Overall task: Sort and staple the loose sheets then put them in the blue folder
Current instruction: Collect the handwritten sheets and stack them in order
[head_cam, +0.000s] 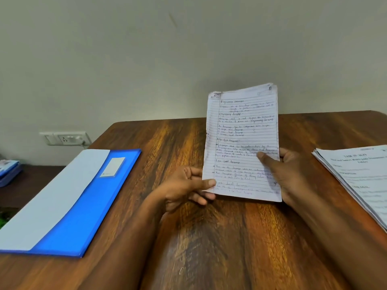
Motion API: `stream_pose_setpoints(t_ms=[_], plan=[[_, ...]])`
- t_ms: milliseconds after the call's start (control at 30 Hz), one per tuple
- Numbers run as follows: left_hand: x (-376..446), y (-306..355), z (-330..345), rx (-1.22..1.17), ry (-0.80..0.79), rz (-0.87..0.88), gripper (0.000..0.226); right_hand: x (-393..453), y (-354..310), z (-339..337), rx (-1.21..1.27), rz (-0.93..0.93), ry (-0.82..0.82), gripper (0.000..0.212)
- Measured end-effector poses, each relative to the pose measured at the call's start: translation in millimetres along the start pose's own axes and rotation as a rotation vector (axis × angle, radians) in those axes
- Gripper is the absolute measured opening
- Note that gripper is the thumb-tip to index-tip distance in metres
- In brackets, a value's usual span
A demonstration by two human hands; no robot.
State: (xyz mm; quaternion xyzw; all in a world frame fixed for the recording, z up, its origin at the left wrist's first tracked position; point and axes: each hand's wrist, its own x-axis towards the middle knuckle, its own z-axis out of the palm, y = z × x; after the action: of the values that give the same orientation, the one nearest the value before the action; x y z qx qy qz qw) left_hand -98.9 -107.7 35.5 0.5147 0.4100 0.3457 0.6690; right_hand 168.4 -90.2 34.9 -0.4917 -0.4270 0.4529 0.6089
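Holding the loose sheets [243,141] upright above the counter [209,237] with both hands.

Both hands grip the handwritten lined stack: the left hand [184,188] pinches its lower left edge between thumb and curled fingers, and the right hand [287,170] holds the right edge with the thumb laid across the page. At 9 o'clock from the hands the blue folder [83,206] lies flat with a white sheet [48,197] on it. At 3 o'clock rests a pile of printed papers [360,181].
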Motion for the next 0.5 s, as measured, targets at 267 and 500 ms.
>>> stream_pose_setpoints(t_ms=[267, 500], plan=[[5.2, -3.9, -4.8, 0.097, 0.178, -0.03, 0.013, -2.4, -3.8, 1.1, -0.01, -0.034, 0.016, 0.014], [5.3, -3.9, -4.7, 0.181, 0.184, 0.031, 0.025, -2.5, -2.9, -0.8, 0.068, -0.02, -0.02, 0.018]])
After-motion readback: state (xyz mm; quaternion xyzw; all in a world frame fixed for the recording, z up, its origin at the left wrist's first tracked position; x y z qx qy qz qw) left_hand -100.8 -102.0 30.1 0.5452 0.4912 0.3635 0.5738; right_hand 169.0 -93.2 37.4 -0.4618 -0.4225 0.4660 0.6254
